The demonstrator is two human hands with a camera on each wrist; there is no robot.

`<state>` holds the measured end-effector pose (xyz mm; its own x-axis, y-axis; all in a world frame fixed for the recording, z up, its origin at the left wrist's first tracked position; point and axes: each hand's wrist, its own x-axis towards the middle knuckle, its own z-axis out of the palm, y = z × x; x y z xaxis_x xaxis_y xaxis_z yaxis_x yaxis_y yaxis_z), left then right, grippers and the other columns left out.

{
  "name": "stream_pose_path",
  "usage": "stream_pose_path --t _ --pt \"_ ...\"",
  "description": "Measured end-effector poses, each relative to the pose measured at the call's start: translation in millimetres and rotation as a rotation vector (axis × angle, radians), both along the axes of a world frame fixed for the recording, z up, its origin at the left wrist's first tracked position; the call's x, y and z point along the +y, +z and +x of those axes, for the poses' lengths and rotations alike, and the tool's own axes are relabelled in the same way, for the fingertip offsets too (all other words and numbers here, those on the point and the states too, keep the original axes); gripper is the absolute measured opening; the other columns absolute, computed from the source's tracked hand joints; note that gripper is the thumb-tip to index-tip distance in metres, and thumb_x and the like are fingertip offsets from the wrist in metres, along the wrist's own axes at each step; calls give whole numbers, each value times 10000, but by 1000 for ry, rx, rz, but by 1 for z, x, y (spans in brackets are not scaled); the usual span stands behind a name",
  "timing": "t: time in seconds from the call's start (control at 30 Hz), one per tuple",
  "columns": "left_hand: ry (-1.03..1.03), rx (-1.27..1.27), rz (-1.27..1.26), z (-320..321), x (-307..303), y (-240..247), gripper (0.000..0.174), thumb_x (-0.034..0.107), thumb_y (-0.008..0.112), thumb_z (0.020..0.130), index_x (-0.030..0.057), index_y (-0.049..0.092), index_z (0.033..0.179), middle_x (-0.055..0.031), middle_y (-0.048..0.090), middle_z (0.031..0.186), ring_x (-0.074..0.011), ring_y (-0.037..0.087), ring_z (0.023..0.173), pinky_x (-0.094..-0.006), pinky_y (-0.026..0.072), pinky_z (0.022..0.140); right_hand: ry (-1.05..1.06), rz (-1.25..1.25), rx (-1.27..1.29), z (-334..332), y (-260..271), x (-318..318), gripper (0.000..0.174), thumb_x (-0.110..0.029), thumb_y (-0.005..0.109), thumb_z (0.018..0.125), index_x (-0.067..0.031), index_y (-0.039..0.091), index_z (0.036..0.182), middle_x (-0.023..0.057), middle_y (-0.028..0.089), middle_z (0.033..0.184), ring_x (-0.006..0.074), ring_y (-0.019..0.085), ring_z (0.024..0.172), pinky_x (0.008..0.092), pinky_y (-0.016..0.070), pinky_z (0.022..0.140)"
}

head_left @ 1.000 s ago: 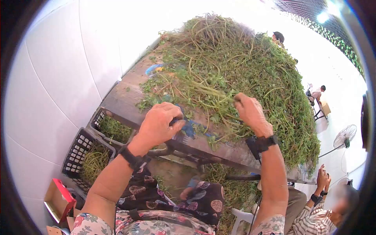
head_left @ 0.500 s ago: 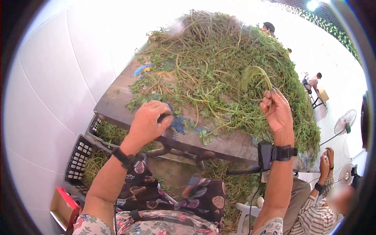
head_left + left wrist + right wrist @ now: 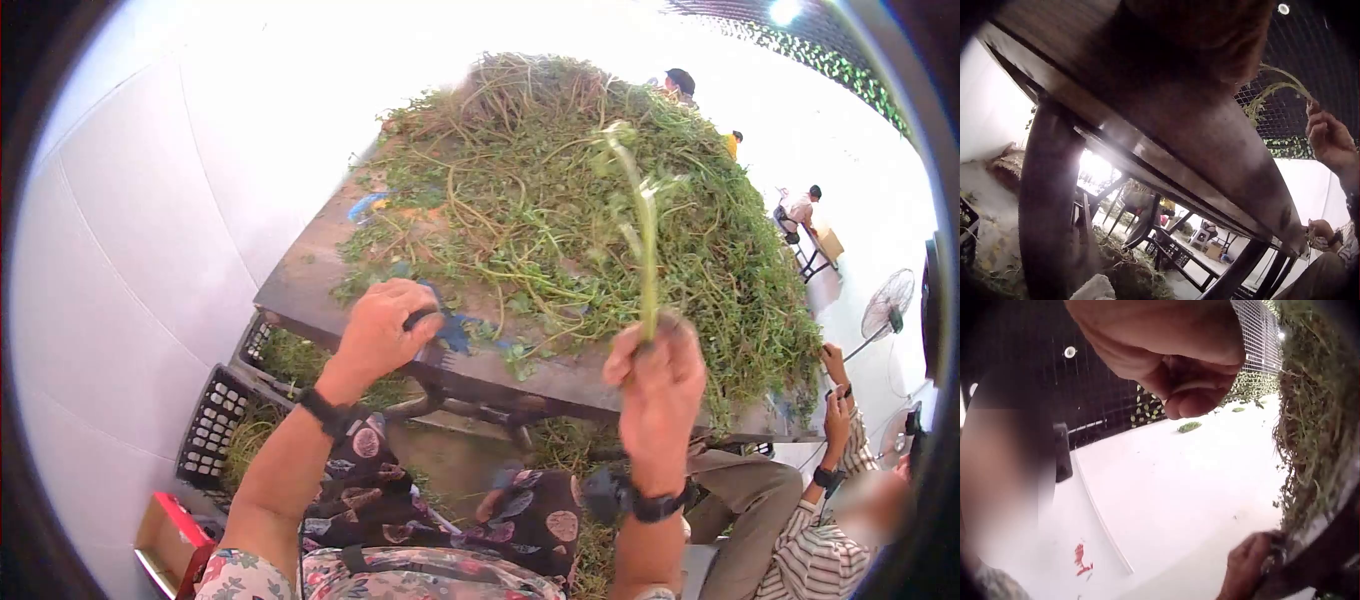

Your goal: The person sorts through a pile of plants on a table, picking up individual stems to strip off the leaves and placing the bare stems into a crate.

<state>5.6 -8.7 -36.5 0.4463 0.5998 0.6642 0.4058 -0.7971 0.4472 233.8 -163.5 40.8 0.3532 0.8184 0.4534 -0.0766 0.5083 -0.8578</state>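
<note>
In the head view, my right hand [image 3: 660, 385] grips the lower end of a long green leafy stem [image 3: 648, 250]. The stem stands up from the fingers, its leafy top blurred. From the left wrist view, the same right hand [image 3: 1332, 140] holds the stem [image 3: 1282, 86], which arches over. My left hand [image 3: 385, 322] lies at the near table edge with bent fingers, a dark patch showing between thumb and forefinger; I cannot tell if it holds something. Beside it is a blue patch [image 3: 458, 333]. A big heap of leafy stems [image 3: 560, 190] covers much of the table [image 3: 310, 262].
Black plastic crates [image 3: 212, 425] with greens stand at the left by the white wall [image 3: 120, 250]. A red box [image 3: 180, 525] is below them. To the right sits a person in a striped shirt [image 3: 815, 550], near a standing fan [image 3: 887, 305]. More stems lie under the table.
My right hand first moved right and lifted a stem off the heap, then came back toward me and lower, the stem swinging upright. The left hand has stayed by the table edge.
</note>
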Motion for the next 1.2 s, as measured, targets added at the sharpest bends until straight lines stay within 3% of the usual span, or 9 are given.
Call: stream_pose_path --t 0.1,0.3,0.43,0.6,0.73,0.83,1.07,1.17,1.2 --pt "-96 -153 55 -4 3 -7 173 198 586 795 31 619 823 -116 630 894 -294 588 904 -366 446 806 -77 -126 -121 -42 -31 -21 195 -51 579 831 -18 558 1022 80 642 856 112 591 693 244 485 633" --pt "-578 -634 -1180 -7 -88 -7 553 438 292 951 -29 461 1194 -152 611 1018 -244 601 922 -354 472 833 41 -314 -505 -82 -93 -39 192 24 537 809 6 560 999 102 642 893 145 621 699 256 497 634" --pt "-560 -882 -1383 -11 -102 -8 534 431 311 949 5 402 1258 -134 609 996 -224 612 852 -343 486 797 168 -447 -647 -95 -112 -51 218 -8 592 775 14 568 990 148 643 913 186 640 683 286 498 639" --pt "-571 -1015 -1463 -9 -108 -9 186 237 519 908 69 485 979 -30 534 742 -108 488 567 -242 399 481 401 -584 -696 -98 -128 -58 247 -105 599 779 -21 567 1008 191 607 895 344 603 845 392 469 739" --pt "-423 -802 -1391 -12 -114 -22 202 238 536 898 64 510 996 -2 535 722 -64 443 533 -189 342 460 201 -515 -652 -87 -139 -62 277 -127 599 779 2 560 1020 202 607 958 359 589 888 388 472 781" --pt "-349 -588 -1245 -7 -120 -27 222 245 567 876 53 516 975 6 513 682 -44 411 508 -177 304 435 214 -561 -256 -78 -136 -60 323 -141 554 820 0 520 1107 77 629 880 163 600 844 283 482 668" --pt "-324 -346 -1045 6 -141 -45 254 204 619 828 21 529 980 21 553 752 -25 453 616 -178 370 539 233 -592 -34 -68 -118 -54 376 -239 555 848 0 487 1129 38 613 823 102 602 687 192 426 422" --pt "-299 -308 -1002 11 -148 -43 209 160 597 816 7 549 951 42 547 754 -31 454 678 -197 389 591 310 -684 205 -61 -119 -56 327 -101 624 806 5 522 1097 39 617 931 89 557 805 241 461 704" --pt "-289 -319 -1046 12 -149 -38 188 150 593 811 8 557 929 44 540 742 -33 446 669 -199 384 585 351 -657 236 -58 -123 -56 317 -90 614 810 -3 516 1098 41 618 945 91 565 800 233 466 682"
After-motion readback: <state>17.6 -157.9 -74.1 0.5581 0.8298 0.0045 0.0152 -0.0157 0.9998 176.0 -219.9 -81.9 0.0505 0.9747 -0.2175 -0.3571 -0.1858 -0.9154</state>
